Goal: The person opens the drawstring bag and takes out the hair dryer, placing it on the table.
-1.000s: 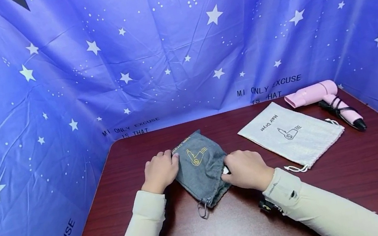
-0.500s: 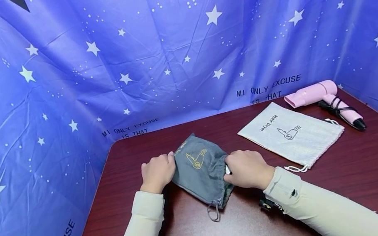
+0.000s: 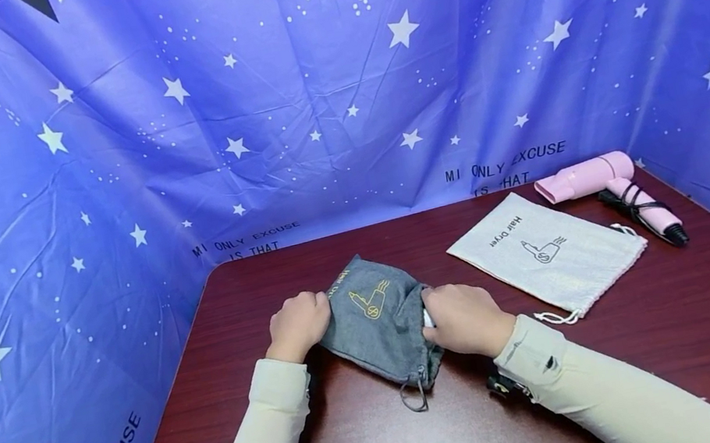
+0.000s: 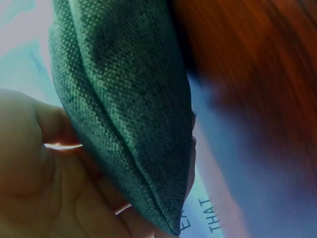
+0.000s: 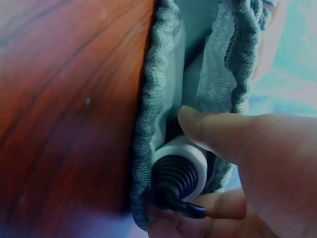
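Observation:
A grey drawstring bag [image 3: 372, 317] with a yellow hair dryer print lies tilted between both hands over the table. Its closed end is gripped by my left hand [image 3: 299, 325], whose fingers wrap behind the cloth in the left wrist view. At the ruffled mouth, my right hand [image 3: 468, 319] holds the white handle end of a hair dryer [image 5: 198, 161], with a black ribbed cord sleeve [image 5: 173, 176] sticking out. The thumb reaches into the mouth while the other fingers lie below the handle. The rest of the dryer is hidden inside the bag.
A white drawstring bag [image 3: 547, 259] with a dark hair dryer print lies flat at the right on the dark red table [image 3: 636, 362]. Behind it rests a pink hair dryer [image 3: 592, 175], its black cord wound round the handle. Blue star-patterned cloth [image 3: 306, 103] surrounds the table.
The grey bag has turned a little, its mouth and cord loop swinging to the right. My left hand has shifted slightly left with the closed end; the right hand has barely moved.

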